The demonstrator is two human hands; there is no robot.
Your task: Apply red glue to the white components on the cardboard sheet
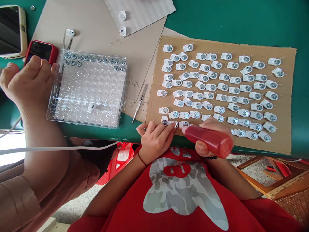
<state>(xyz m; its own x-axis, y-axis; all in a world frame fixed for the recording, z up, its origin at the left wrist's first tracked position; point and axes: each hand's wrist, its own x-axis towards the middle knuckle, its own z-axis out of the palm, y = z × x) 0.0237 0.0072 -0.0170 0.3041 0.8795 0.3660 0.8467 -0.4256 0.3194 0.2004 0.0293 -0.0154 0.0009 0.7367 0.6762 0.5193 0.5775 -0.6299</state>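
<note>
My right hand is closed around a red squeeze bottle, tilted so that its pale tip points left. That tip is close to a small white part with a round metal disc at the cardboard's near edge. My left hand lies just left of it, fingers bent and pressed together. Its fingertips are on another white part with a metal disc. Many similar white parts, each with a disc and a thin wire, lie in rough rows on the brown cardboard sheet.
Left stands a clear plastic tray with metal discs in its far pockets and a white piece on top. Another person's hand rests beside it. Tweezers lie between tray and cardboard. Two phones, one a red-cased phone, lie far left.
</note>
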